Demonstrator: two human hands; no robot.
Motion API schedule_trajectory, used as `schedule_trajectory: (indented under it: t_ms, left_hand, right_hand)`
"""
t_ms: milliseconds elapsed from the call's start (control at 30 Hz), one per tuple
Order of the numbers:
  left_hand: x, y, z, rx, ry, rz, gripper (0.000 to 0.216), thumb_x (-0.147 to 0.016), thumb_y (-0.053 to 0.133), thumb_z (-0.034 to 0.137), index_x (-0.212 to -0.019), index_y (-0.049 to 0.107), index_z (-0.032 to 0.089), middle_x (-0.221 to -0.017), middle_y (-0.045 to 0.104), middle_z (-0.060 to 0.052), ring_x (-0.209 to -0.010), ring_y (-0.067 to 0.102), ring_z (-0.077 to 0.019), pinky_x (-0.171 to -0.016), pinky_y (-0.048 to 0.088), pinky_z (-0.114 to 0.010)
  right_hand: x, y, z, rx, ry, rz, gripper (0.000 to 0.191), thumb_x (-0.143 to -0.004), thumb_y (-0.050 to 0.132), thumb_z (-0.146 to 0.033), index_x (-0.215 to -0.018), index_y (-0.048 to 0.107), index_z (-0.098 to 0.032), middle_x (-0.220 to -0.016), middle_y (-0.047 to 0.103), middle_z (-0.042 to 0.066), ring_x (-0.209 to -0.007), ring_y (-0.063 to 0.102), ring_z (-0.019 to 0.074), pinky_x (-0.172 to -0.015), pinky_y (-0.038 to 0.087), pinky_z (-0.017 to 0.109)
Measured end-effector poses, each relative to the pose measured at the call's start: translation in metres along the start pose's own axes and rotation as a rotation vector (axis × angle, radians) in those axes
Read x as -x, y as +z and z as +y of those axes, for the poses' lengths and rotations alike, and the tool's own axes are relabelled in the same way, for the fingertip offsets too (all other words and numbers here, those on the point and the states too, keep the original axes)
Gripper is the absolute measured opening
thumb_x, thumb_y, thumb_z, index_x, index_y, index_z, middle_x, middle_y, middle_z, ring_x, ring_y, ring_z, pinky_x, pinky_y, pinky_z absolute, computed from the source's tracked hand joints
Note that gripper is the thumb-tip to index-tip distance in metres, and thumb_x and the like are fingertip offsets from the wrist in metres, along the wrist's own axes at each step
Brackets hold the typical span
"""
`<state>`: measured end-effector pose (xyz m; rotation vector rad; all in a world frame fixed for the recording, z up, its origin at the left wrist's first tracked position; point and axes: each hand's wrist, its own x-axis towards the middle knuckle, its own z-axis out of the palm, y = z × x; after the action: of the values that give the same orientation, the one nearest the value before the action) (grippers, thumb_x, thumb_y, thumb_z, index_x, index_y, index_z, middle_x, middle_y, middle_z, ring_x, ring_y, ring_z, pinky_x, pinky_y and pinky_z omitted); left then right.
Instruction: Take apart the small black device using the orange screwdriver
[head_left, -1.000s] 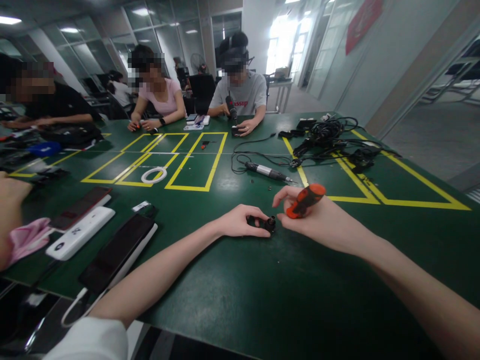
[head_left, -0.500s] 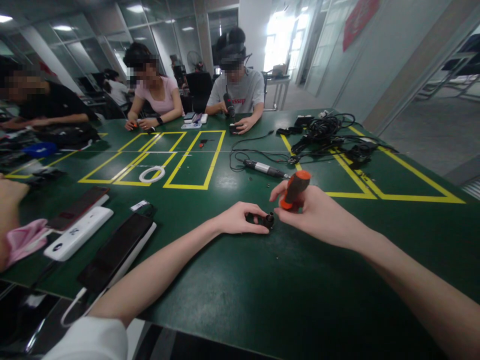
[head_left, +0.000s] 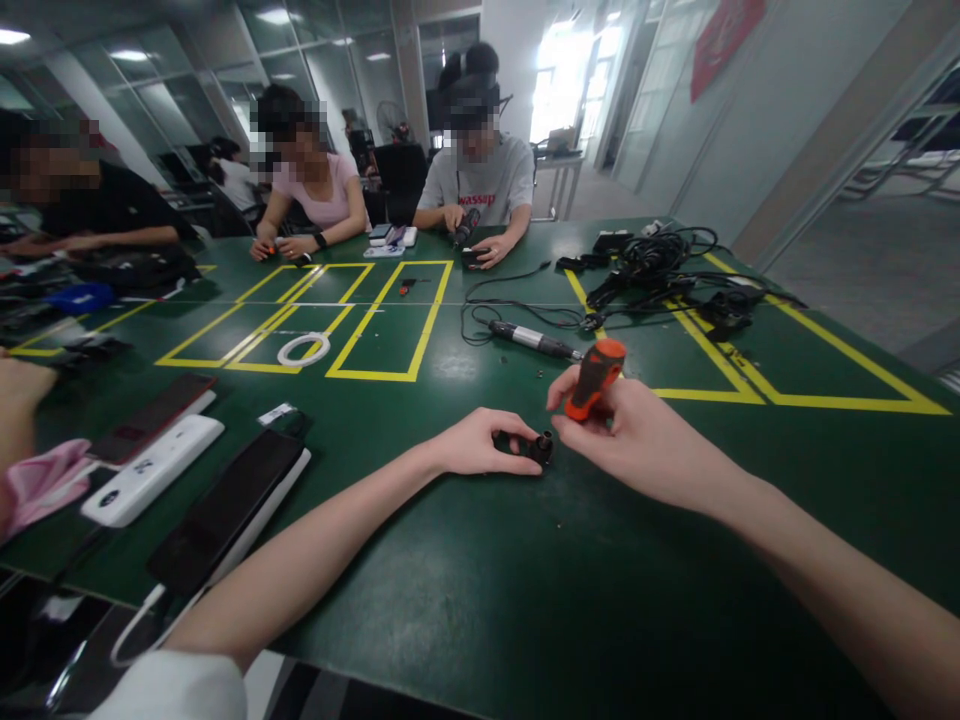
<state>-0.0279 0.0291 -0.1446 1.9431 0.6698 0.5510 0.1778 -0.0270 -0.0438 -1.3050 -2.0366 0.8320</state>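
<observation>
Over green table (head_left: 450, 590), right hand (head_left: 637, 440) grips probable screwdriver (head_left: 599, 376).

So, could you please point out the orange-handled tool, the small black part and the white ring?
Orange-handled tool (head_left: 598, 378), head view: on the handle.
Small black part (head_left: 544, 448), head view: on its exposed end.
White ring (head_left: 304, 363), head view: on the near side of its band.

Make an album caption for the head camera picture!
The left hand grips a small black part on a green table; the right hand holds an orange-and-black tool beside it.
</observation>
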Motion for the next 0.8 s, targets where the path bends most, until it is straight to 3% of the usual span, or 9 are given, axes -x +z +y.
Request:
schedule_trajectory:
  t_ms: [133,333,600,800]
  left_hand:
    - [-0.0002,0.0008,-0.0012,0.011,0.028,0.006,0.031,-0.078,0.085,0.034,-0.102,0.079,0.015,-0.094,0.071,-0.004,-0.077,0.060,-0.0119,-0.076,0.048,-0.026]
    - [-0.0011,0.0016,-0.0030,0.022,0.003,0.018,0.033,-0.077,0.086,0.035,-0.104,0.079,0.016,-0.095,0.072,-0.004,-0.078,0.061,-0.0121,-0.075,0.047,-0.026]
    - [-0.0011,0.0011,-0.0028,0.026,-0.010,0.013,0.035,-0.078,0.086,0.037,-0.105,0.079,0.017,-0.097,0.072,-0.004,-0.080,0.062,-0.0131,-0.077,0.047,-0.027]
    - [-0.0020,0.0006,-0.0023,0.018,-0.034,0.018,0.036,-0.076,0.086,0.036,-0.106,0.079,0.016,-0.101,0.073,-0.005,-0.080,0.062,-0.0129,-0.077,0.048,-0.027]
  right_hand:
    - [-0.0007,0.0015,0.0027,0.032,-0.003,0.001,0.014,-0.082,0.054,-0.029,-0.088,0.062,-0.019,-0.069,0.059,0.001,-0.053,0.051,0.0151,-0.051,0.040,0.028]
    - [0.0001,0.0008,0.0011,0.014,0.003,0.022,0.019,-0.075,0.057,-0.021,-0.093,0.062,-0.019,-0.072,0.061,0.001,-0.057,0.054,0.0156,-0.055,0.042,0.027]
    - [0.0017,-0.0007,-0.0029,0.039,-0.002,0.002,0.009,-0.081,0.056,-0.024,-0.089,0.060,-0.021,-0.056,0.044,-0.006,-0.050,0.041,0.0135,-0.050,0.034,0.026]
    - [0.0022,-0.0017,-0.0051,-0.015,0.016,0.002,0.012,-0.076,0.059,-0.022,-0.088,0.060,-0.021,-0.062,0.051,-0.004,-0.054,0.047,0.0141,-0.052,0.038,0.026]
